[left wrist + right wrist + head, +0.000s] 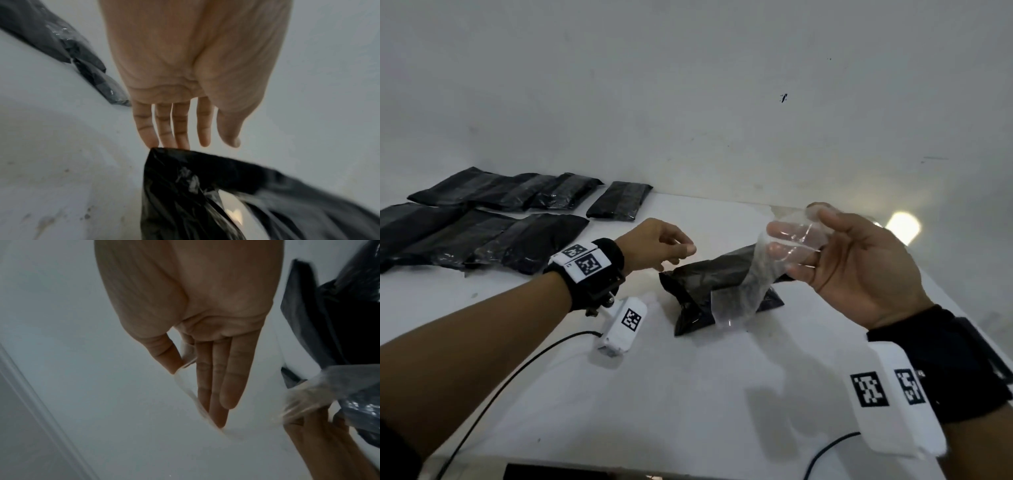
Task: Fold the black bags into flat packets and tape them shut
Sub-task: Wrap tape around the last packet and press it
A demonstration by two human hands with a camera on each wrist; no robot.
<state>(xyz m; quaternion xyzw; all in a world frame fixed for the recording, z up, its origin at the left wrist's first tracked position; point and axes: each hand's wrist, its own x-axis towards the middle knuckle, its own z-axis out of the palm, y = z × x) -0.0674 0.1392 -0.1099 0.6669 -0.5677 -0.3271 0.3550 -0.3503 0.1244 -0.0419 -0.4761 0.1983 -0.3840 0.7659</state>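
Right hand [859, 270] lifted, clear tape strip [750, 284] pinched under thumb; left hand [657, 246] loose, empty, fingertips near folded black bag [698, 291] on table [688, 394]. Risk: hanging tape curls, sticks to itself; unheld fold springs open

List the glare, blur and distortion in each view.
Head view: a bright glare spot on the wall at the right, and wide-angle bending of the table edge. Left wrist view: the black bag smears toward the lower right, with a shiny highlight on it. Right wrist view: the clear tape streaks with motion blur; the right hand looks stretched.
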